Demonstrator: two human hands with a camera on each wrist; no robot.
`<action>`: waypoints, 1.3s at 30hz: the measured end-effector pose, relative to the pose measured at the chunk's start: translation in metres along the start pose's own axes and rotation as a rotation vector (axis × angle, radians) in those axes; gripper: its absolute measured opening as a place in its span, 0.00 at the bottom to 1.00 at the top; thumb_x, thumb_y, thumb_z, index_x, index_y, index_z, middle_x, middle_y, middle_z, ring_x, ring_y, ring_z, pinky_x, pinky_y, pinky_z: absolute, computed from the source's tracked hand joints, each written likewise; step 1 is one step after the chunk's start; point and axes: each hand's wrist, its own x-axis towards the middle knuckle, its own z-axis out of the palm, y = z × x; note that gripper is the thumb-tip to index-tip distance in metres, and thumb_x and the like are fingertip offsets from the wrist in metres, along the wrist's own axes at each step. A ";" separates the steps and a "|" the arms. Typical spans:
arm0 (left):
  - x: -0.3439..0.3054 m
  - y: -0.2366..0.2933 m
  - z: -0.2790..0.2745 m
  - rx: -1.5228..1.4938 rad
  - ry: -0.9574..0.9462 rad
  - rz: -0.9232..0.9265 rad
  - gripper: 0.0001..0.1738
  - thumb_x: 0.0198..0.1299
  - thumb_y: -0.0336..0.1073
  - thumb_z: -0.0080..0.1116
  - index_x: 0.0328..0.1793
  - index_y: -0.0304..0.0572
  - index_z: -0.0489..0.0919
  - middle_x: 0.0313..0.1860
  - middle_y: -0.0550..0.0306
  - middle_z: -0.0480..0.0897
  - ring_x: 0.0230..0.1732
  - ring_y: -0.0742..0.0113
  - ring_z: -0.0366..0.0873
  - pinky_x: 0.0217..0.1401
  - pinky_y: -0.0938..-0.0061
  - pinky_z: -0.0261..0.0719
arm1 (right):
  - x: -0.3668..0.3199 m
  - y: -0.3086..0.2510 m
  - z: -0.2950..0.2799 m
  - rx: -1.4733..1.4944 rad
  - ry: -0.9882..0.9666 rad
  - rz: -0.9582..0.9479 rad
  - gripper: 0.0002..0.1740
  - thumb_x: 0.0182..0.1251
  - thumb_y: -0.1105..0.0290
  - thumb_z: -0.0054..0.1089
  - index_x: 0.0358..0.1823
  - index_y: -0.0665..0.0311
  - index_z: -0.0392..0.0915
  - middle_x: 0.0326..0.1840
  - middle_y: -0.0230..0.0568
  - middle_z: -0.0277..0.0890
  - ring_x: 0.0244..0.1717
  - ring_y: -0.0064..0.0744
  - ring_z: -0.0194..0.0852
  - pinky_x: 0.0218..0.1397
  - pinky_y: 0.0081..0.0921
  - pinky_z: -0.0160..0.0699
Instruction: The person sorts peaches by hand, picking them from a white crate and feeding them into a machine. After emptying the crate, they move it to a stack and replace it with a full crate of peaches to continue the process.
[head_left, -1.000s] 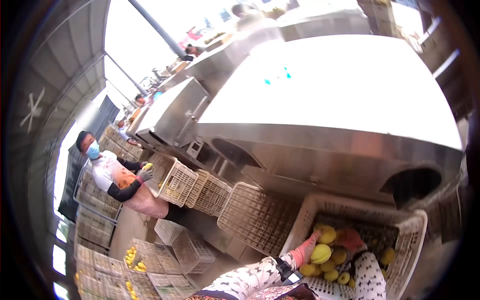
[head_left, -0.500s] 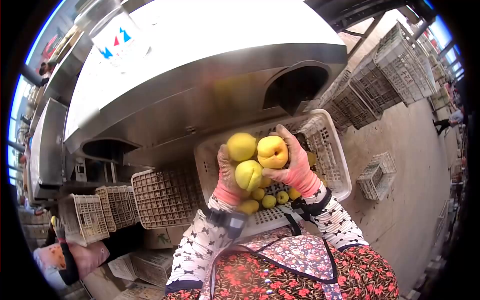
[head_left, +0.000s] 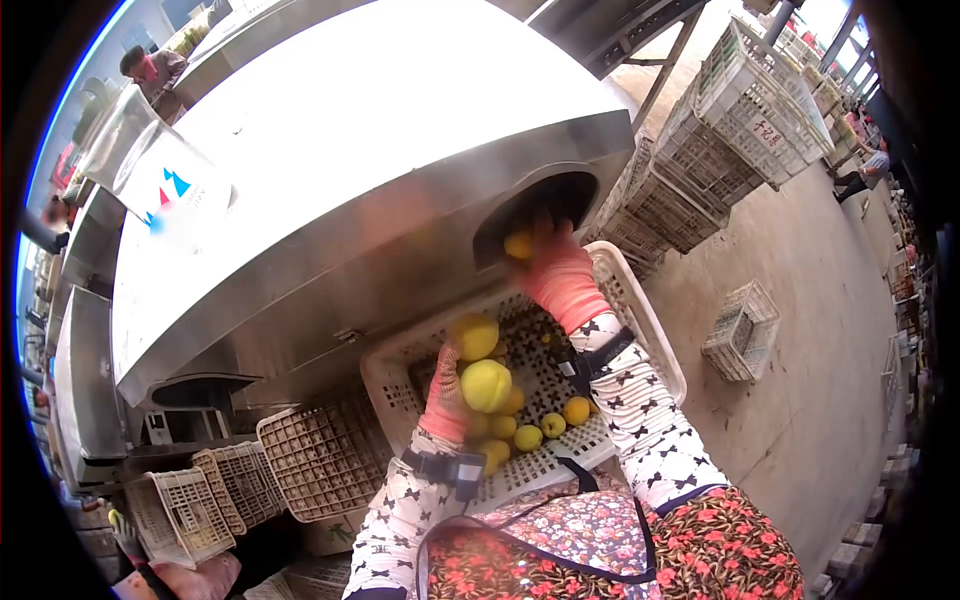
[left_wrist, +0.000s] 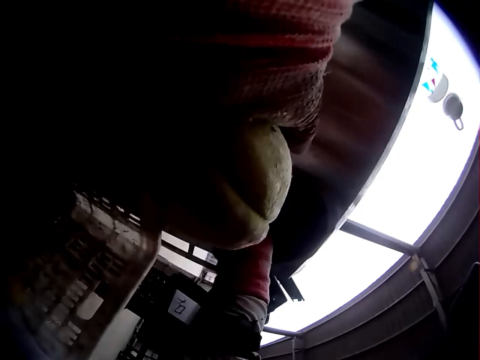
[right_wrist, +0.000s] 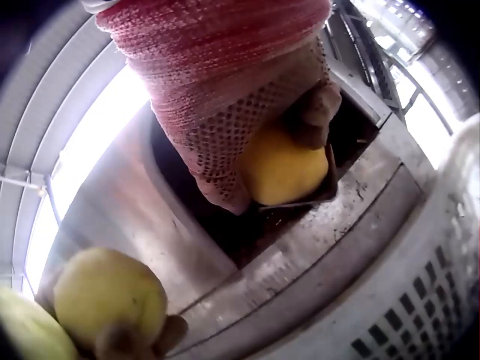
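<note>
My right hand (head_left: 562, 278), in a pink knit glove, reaches into the dark round opening (head_left: 572, 192) of the metal machine. It grips an orange-yellow peach (right_wrist: 285, 169), with fingers and thumb around its sides. Over the white plastic crate (head_left: 664, 362), my left hand (head_left: 445, 398), gloved alike, holds two peaches: a deeper yellow one (head_left: 474, 336) and a greenish-yellow one (head_left: 486, 386). In the dark left wrist view, one peach (left_wrist: 259, 176) shows its crease beside the glove. Several smaller peaches (head_left: 528, 437) lie in the crate below.
The metal machine (head_left: 300, 260) spans the far side, with a second opening (head_left: 200, 390) at left. An empty-looking lattice crate (head_left: 320, 460) leans left of mine. Stacked crates (head_left: 710, 150) stand at back right; a single crate (head_left: 742, 332) sits on the concrete floor (head_left: 800, 420).
The view has swung right. Both hands rose from the crate with peaches; then the right hand moved away with its peach into the machine's opening, while the left stayed over the crate with two.
</note>
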 end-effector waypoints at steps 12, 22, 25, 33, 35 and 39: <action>0.032 0.006 -0.032 0.037 -0.007 -0.011 0.36 0.71 0.63 0.48 0.67 0.37 0.72 0.54 0.49 0.81 0.50 0.60 0.81 0.56 0.68 0.80 | -0.022 -0.005 0.001 0.652 0.207 -0.186 0.44 0.59 0.53 0.71 0.70 0.72 0.65 0.66 0.59 0.71 0.66 0.54 0.70 0.70 0.40 0.69; 0.043 0.019 0.018 0.451 -0.188 0.059 0.27 0.75 0.48 0.52 0.70 0.35 0.71 0.64 0.53 0.76 0.63 0.66 0.72 0.69 0.71 0.68 | -0.083 0.057 -0.005 0.661 -0.178 -0.479 0.52 0.48 0.48 0.79 0.74 0.60 0.65 0.71 0.53 0.65 0.70 0.51 0.67 0.72 0.38 0.67; 0.039 0.023 0.025 0.534 -0.222 0.029 0.26 0.75 0.50 0.50 0.66 0.35 0.75 0.57 0.54 0.81 0.54 0.68 0.79 0.58 0.72 0.79 | -0.082 0.059 -0.014 0.753 -0.224 -0.456 0.52 0.45 0.57 0.83 0.73 0.60 0.67 0.66 0.48 0.69 0.67 0.45 0.69 0.71 0.36 0.67; 0.062 -0.011 -0.013 0.135 -0.048 0.065 0.21 0.71 0.50 0.55 0.56 0.40 0.79 0.49 0.50 0.84 0.48 0.55 0.83 0.54 0.60 0.83 | -0.018 0.026 0.021 0.172 0.223 -0.142 0.42 0.53 0.55 0.76 0.68 0.60 0.68 0.55 0.59 0.69 0.50 0.58 0.77 0.50 0.47 0.81; 0.065 -0.033 -0.043 0.349 0.048 0.244 0.18 0.70 0.48 0.55 0.54 0.42 0.79 0.50 0.52 0.83 0.50 0.55 0.82 0.56 0.58 0.82 | -0.010 0.024 0.043 0.104 0.253 -0.162 0.41 0.58 0.53 0.71 0.70 0.60 0.65 0.57 0.62 0.68 0.49 0.61 0.78 0.47 0.49 0.82; 0.050 -0.049 -0.079 0.610 0.049 0.334 0.16 0.69 0.44 0.55 0.56 0.45 0.78 0.53 0.54 0.81 0.56 0.54 0.79 0.61 0.52 0.78 | -0.010 0.021 0.046 0.116 0.273 -0.197 0.36 0.64 0.53 0.65 0.67 0.67 0.66 0.57 0.62 0.69 0.46 0.62 0.79 0.44 0.51 0.82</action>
